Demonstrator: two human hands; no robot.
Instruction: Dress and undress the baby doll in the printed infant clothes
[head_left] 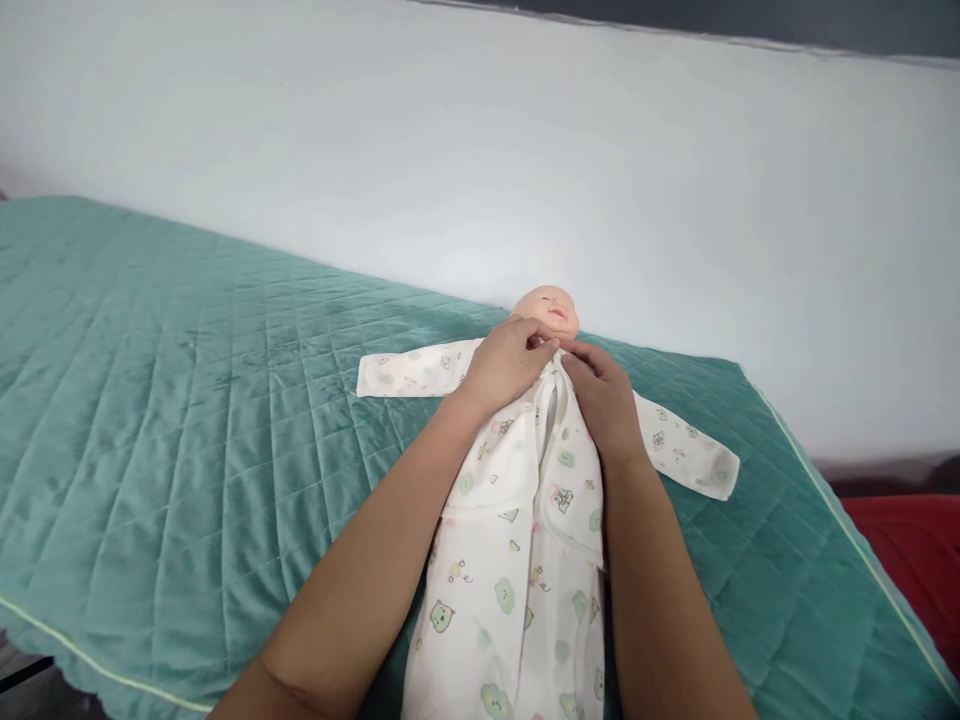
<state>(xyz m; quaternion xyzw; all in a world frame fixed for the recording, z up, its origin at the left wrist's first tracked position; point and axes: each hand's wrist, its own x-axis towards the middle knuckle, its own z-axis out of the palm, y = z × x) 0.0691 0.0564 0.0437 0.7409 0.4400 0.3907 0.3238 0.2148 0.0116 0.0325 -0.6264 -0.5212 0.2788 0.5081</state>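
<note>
A baby doll [546,308] lies on its back, its head toward the wall. It wears a white baby gown [517,560] printed with small bears and green shapes, the sleeves stretched out to both sides. At the neckline, just under the doll's chin, my left hand [512,355] pinches the collar edge. My right hand [600,385] meets it there from the other side, fingers closed on the collar too. Below my hands the front panels part in a narrow gap. My fingers hide whatever fastening is at the neck.
A green quilted cover [225,400] with a pale piped edge lies under the doll. Behind it stands a white wall [450,150] with a dark strip along the top. Something red [904,550], perhaps a chair or stool, is beside the right edge.
</note>
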